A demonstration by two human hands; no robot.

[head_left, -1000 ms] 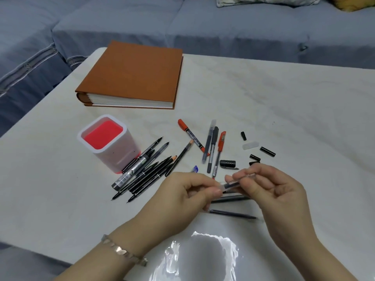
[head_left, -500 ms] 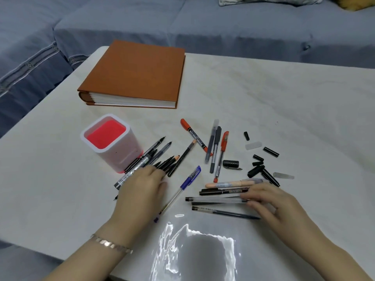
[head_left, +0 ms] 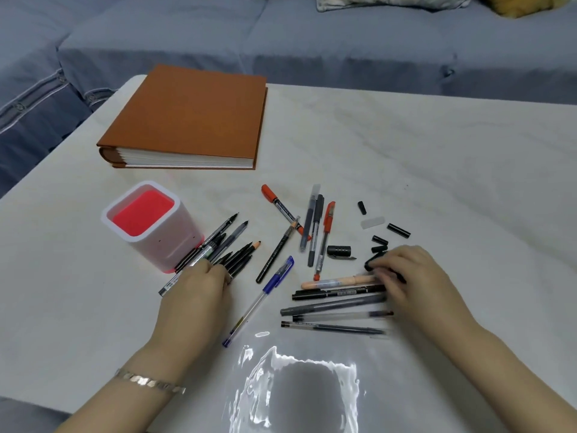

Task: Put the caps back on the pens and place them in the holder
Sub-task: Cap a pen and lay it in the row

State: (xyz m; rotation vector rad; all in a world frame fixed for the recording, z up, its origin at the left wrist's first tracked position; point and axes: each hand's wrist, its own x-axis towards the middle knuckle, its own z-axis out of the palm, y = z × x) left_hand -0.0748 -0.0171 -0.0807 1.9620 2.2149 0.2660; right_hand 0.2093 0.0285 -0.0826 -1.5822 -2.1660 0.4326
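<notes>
The white pen holder (head_left: 175, 245) with a red inside stands at the left. Beside it lies a bundle of black pens (head_left: 240, 257). My left hand (head_left: 199, 292) rests on the bundle's near end, fingers curled down over the pens and fingertips hidden. A blue capped pen (head_left: 274, 279) lies to its right. Several pens (head_left: 337, 303) lie side by side in front of me. My right hand (head_left: 409, 273) is at their right ends, fingers closed over a black cap (head_left: 369, 264). More loose caps (head_left: 398, 230) lie just beyond it.
A thick brown album (head_left: 193, 120) lies at the back left of the white table (head_left: 437, 170). Red and grey pens (head_left: 315, 226) lie in the middle, with a wide black cap (head_left: 338, 251) next to them. A blue sofa runs behind the table. Glare shines on the near edge.
One second ago both hands held one pen above the table. That pen now lies among the others; my left hand went to the black bundle and my right hand reached up to the black caps.
</notes>
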